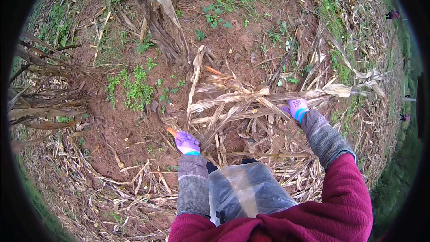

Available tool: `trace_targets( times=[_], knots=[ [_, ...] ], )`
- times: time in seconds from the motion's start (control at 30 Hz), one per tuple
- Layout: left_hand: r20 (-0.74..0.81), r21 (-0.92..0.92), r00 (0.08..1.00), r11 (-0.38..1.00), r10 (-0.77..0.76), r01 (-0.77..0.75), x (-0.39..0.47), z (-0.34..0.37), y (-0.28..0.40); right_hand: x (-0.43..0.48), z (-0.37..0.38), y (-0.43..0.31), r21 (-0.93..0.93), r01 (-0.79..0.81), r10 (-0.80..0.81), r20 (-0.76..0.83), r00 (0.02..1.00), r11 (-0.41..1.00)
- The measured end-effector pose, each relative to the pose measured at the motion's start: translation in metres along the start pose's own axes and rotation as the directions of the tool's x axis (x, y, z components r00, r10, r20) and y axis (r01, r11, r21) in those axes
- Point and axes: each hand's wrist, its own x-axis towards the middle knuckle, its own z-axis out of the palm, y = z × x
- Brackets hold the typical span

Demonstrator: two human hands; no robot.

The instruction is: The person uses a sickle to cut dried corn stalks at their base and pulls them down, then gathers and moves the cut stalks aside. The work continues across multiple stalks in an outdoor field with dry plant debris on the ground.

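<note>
My left hand [186, 143], in a purple glove, grips the orange handle of a sickle [172, 132]. Its dark curved blade points up and away over the reddish soil. My right hand [297, 106], gloved in the same purple, is closed around dry corn stalks [235, 97] that lie crosswise before me. Husks and leaves hide most of its fingers. The bundle stretches from the right hand leftward to just beyond the sickle. A bright orange piece [213, 71] lies among the leaves behind the stalks; what it is I cannot tell.
Dry corn plants stand at the upper middle [161, 16] and along the left side [43, 104]. Cut stalks and leaves litter the ground at the right [362, 131] and lower left [111, 198]. Low green weeds [136, 89] grow in the soil. Distant people [392, 14] show at the right rim.
</note>
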Motion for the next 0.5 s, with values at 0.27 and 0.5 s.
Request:
trace_targets(
  times=[0.27,0.5],
  knots=[
    [-0.139,0.045,0.988,0.996,-0.072,0.079,0.004,-0.093,0.069,0.008,-0.129,-0.106,-0.059,0.087,-0.097,-0.181,0.979,0.994],
    [-0.022,0.339,0.939,0.881,-0.344,0.331,0.011,-0.124,0.089,0.040,-0.298,-0.309,-0.497,0.606,-0.717,-0.673,0.182,0.621]
  ],
)
